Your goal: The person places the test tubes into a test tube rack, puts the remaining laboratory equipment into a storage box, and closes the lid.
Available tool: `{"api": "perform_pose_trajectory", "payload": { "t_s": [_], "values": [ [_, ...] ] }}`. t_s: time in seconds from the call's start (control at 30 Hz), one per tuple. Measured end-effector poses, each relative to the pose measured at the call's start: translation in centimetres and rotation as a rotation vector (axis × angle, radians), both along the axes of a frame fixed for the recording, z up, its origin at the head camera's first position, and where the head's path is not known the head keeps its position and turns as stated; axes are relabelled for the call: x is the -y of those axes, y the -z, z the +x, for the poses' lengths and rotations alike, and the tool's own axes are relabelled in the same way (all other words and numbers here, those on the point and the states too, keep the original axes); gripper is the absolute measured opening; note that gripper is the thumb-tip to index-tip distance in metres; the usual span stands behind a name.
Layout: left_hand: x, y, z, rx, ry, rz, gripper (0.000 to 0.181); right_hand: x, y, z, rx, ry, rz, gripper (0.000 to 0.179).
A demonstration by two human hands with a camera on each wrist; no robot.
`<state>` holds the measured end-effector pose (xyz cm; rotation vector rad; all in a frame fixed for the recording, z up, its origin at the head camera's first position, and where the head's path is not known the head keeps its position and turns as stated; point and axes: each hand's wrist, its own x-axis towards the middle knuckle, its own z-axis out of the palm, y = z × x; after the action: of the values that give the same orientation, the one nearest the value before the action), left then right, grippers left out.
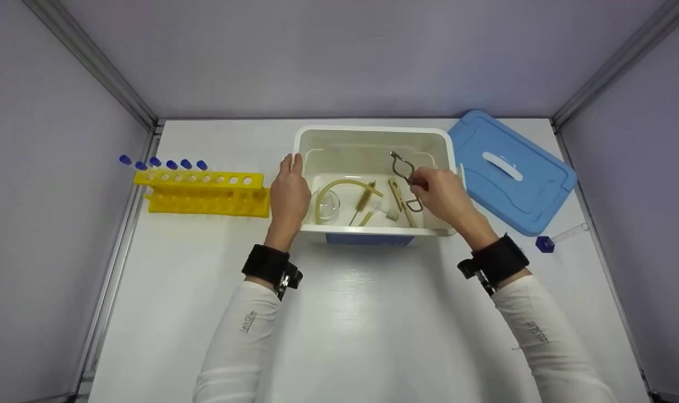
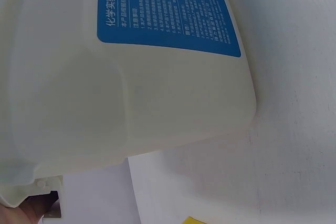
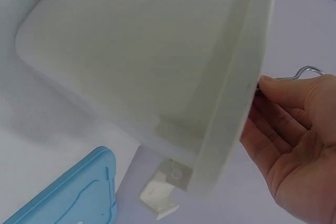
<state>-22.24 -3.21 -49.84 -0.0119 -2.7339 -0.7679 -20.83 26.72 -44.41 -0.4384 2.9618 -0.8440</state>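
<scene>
Left hand: the left hand [image 1: 289, 196] gripped the left rim of the box [image 1: 370, 132], fingers curled over the edge.
Right hand: the right hand [image 1: 441, 193] held a wire clamp [image 1: 404, 168] inside the box, pinched between thumb and fingers; from the right wrist view the grip was partly hidden by the box wall [image 3: 157, 72], so how tightly it closed was hard to tell.
Clamp: raised above the box floor, its jaws pointing toward the far wall.
Box: white, open, at the middle of the table [image 1: 350, 313].
Contents: tube [image 1: 339, 187], brush [image 1: 364, 198], flask [image 1: 328, 206], wooden holder [image 1: 398, 197].
Lid: blue lid [image 1: 510, 170] lay just right of the box.
Rack: yellow rack [image 1: 205, 193] stood left of the box.
Vial: a capped vial [image 1: 560, 236] lay near the lid.
</scene>
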Motion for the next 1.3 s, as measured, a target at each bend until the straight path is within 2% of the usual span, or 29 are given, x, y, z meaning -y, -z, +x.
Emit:
{"api": "perform_pose_trajectory", "payload": {
  "t_s": [0.4,0.7,0.87,1.0,1.2,1.3],
  "values": [
    [0.1,-0.2,-0.3,0.007,0.004,0.011,0.043,0.2,2.0,-1.1,0.113,-0.084,0.099,0.017],
    [0.1,0.0,-0.2,0.009,0.004,0.013,0.043,0.2,3.5,-1.6,0.139,-0.137,0.175,0.016],
    [0.1,-0.2,-0.2,0.013,0.007,0.01,0.043,0.1,3.9,-1.7,0.144,-0.158,0.208,0.015],
    [0.1,-0.2,-0.1,0.019,0.008,0.006,0.043,0.3,3.9,-1.8,0.215,-0.154,0.223,0.01],
    [0.0,-0.3,-0.1,0.013,0.01,0.006,0.044,0.3,4.3,-2.2,0.321,-0.143,0.189,0.033],
    [0.1,-0.3,-0.1,0.01,0.008,0.002,0.043,0.2,4.5,-2.5,0.346,-0.137,0.19,0.025]
  ]
}}
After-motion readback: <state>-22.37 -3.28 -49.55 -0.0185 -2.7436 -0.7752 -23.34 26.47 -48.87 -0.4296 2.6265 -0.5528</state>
